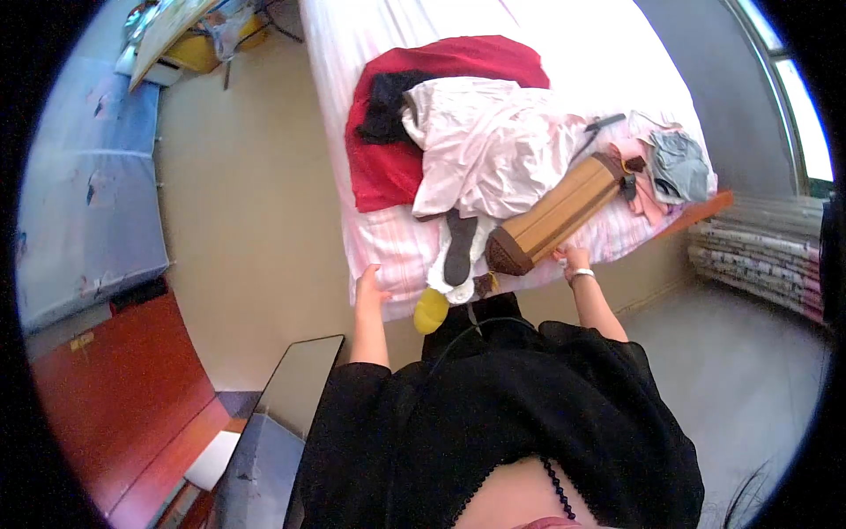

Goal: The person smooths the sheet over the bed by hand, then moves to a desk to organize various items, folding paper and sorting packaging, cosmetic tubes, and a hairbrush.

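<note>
My left hand (pixel 371 286) is at the near edge of the bed, over the pink-striped sheet (pixel 388 251), its fingers apart and nothing in them. At the same edge, my right hand (pixel 575 259) has its fingers curled in; what they hold, if anything, is hidden. Just beyond it lies a brown roll-shaped cushion (pixel 564 212) with dark tasselled ends, set diagonally. Between my hands sits a white fluffy item with a dark grey sole-shaped patch (pixel 459 249). A yellow rounded piece (pixel 431 310) sticks out past the bed edge beside it.
A crumpled pale pink cloth (pixel 493 141) lies over a red cloth (pixel 383 176) and a black one (pixel 388 101). Grey clothing (pixel 679 166) is heaped at the right corner. A dark-edged glossy panel (pixel 300 379) stands left of my body; patterned rolls (pixel 758 269) lie at right.
</note>
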Available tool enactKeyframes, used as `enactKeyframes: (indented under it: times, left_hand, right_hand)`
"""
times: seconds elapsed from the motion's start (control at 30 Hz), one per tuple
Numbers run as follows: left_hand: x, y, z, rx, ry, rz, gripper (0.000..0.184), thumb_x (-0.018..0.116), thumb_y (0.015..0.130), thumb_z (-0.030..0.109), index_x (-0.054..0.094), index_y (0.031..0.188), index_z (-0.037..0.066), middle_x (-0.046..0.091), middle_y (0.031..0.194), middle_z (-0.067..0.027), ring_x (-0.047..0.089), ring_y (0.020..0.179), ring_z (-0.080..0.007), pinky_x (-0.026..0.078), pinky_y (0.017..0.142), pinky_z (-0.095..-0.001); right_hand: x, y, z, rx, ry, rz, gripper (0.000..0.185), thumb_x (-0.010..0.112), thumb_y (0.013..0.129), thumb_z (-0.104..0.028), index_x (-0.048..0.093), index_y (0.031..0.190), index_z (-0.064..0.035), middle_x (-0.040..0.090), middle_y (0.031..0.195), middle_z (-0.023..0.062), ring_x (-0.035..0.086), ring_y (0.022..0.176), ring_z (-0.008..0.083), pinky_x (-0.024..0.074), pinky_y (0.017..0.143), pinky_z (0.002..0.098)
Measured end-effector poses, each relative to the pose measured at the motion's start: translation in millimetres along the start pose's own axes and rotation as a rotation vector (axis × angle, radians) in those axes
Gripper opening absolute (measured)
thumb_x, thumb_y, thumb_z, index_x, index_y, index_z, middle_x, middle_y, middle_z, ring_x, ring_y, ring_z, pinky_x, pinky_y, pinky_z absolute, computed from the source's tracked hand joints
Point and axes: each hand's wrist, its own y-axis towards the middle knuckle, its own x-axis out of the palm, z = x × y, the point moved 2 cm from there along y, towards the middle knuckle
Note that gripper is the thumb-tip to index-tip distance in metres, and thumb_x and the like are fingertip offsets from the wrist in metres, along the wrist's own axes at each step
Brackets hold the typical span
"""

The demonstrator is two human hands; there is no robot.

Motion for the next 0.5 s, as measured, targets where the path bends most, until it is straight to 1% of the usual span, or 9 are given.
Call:
enactKeyframes:
  times: [0.07, 0.17, 0.2, 0.27, 0.3, 0.37, 0.4, 0.47, 0.5]
  left_hand:
    - [-19.0, 58.9, -12.0, 0.019, 0.112, -0.260, 0.061, 0.061, 0.064, 0.019, 0.037, 0.117, 0.003, 0.033, 0.121, -0.0227, 0.034, 0.110, -0.0372, 0.029, 0.084, -0.0571]
    - [11.9, 0.1, 8.6, -0.332, -0.239, 0.225, 0.093, 0.063, 0.061, 0.025, 0.003, 0.130, 0.006, -0.005, 0.132, -0.0265, -0.001, 0.122, -0.0421, 0.015, 0.094, -0.0568]
    - [15.1, 0.5, 10.8, -0.329, -0.225, 0.222, 0.093, 0.063, 0.061, 0.025, 0.003, 0.130, 0.006, -0.005, 0.132, -0.0265, -0.001, 0.122, -0.0421, 0.015, 0.094, -0.0568]
    - [12.5, -8.2, 8.8, -0.500, -0.436, 0.211, 0.096, 0.063, 0.061, 0.026, 0.000, 0.130, 0.007, -0.006, 0.131, -0.0278, 0.001, 0.123, -0.0408, 0.015, 0.095, -0.0566]
    - [14.6, -11.1, 5.7, -0.494, -0.435, 0.210, 0.096, 0.063, 0.061, 0.026, 0.000, 0.130, 0.007, -0.006, 0.131, -0.0278, 0.001, 0.123, -0.0408, 0.015, 0.095, -0.0566]
    - [27.3, -33.9, 7.7, -0.275, -0.394, 0.234, 0.088, 0.061, 0.063, 0.027, 0.008, 0.129, 0.006, 0.003, 0.131, -0.0248, 0.007, 0.122, -0.0390, 0.017, 0.094, -0.0572]
    - [24.1, -30.8, 4.8, -0.229, -0.377, 0.216, 0.084, 0.061, 0.064, 0.027, 0.011, 0.128, 0.006, 0.006, 0.130, -0.0238, 0.010, 0.121, -0.0386, 0.018, 0.093, -0.0573]
    - [15.2, -18.8, -1.9, -0.173, -0.349, 0.191, 0.078, 0.060, 0.065, 0.027, 0.016, 0.126, 0.007, 0.014, 0.128, -0.0218, 0.015, 0.120, -0.0379, 0.020, 0.091, -0.0575]
    - [13.8, -13.3, -4.8, -0.158, -0.342, 0.187, 0.075, 0.059, 0.066, 0.027, 0.019, 0.126, 0.007, 0.018, 0.127, -0.0208, 0.017, 0.119, -0.0375, 0.021, 0.091, -0.0577]
  right_hand:
    - [6.1, 6.8, -6.7, 0.085, 0.110, 0.017, 0.014, 0.043, 0.070, 0.002, 0.052, 0.080, 0.0064, 0.056, 0.071, 0.0150, 0.054, 0.054, 0.0254, 0.0453, 0.047, 0.0328]
    - [20.7, 23.3, -5.8, 0.101, 0.160, 0.002, 0.018, 0.047, 0.069, 0.002, 0.051, 0.086, 0.0028, 0.056, 0.075, 0.0128, 0.055, 0.060, 0.0254, 0.0440, 0.047, 0.0362]
    - [22.2, 27.9, -6.9, 0.103, 0.169, 0.000, 0.020, 0.048, 0.069, 0.001, 0.051, 0.088, 0.0016, 0.056, 0.076, 0.0121, 0.055, 0.063, 0.0254, 0.0436, 0.047, 0.0373]
    - [26.9, 35.9, -9.2, 0.108, 0.188, -0.002, 0.021, 0.049, 0.069, 0.000, 0.052, 0.090, 0.0000, 0.056, 0.079, 0.0113, 0.055, 0.066, 0.0254, 0.0437, 0.049, 0.0387]
    - [24.5, 37.1, -11.3, 0.104, 0.190, 0.006, 0.021, 0.050, 0.070, -0.002, 0.052, 0.091, -0.0003, 0.056, 0.081, 0.0113, 0.055, 0.068, 0.0253, 0.0443, 0.051, 0.0389]
    - [24.9, 44.8, -12.6, 0.075, 0.157, 0.011, 0.021, 0.051, 0.072, -0.006, 0.053, 0.093, -0.0009, 0.056, 0.084, 0.0113, 0.055, 0.071, 0.0252, 0.0454, 0.055, 0.0395]
    - [26.6, 48.5, -14.0, 0.036, 0.092, 0.003, 0.021, 0.051, 0.073, -0.008, 0.053, 0.093, -0.0012, 0.056, 0.086, 0.0113, 0.055, 0.072, 0.0251, 0.0459, 0.057, 0.0397]
    - [27.7, 53.3, -18.7, -0.113, -0.222, 0.015, 0.022, 0.052, 0.075, -0.011, 0.054, 0.095, -0.0019, 0.056, 0.089, 0.0113, 0.055, 0.075, 0.0249, 0.0470, 0.061, 0.0403]
    - [29.3, 56.1, -20.0, -0.109, -0.243, 0.025, 0.022, 0.052, 0.076, -0.013, 0.054, 0.095, -0.0022, 0.056, 0.091, 0.0113, 0.055, 0.076, 0.0249, 0.0476, 0.063, 0.0405]
